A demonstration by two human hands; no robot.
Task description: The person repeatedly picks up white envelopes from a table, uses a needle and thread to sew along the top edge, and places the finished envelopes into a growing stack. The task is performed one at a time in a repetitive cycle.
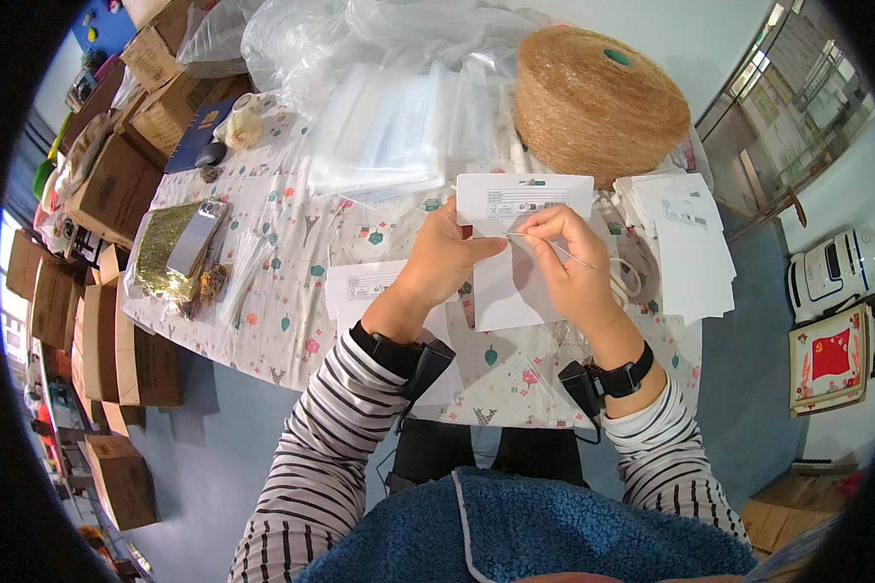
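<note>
My left hand [447,255] grips the left edge of a white card [521,200] held upright over the table. My right hand [572,260] pinches a thin metal needle or wire [554,245] with a pale string trailing from it, its tip against the card's lower edge. A large cone of brown twine [593,102] stands just behind the card. A stack of white cards [685,243] lies to the right of my right hand. Another white sheet [506,291] rests under my hands.
The table has a patterned cloth [282,321]. Clear plastic bags [389,126] are piled at the back. A green-gold packet [170,253] and a silver pouch lie at the left. Cardboard boxes [117,189] line the left side and floor. A framed picture [831,360] lies at the right.
</note>
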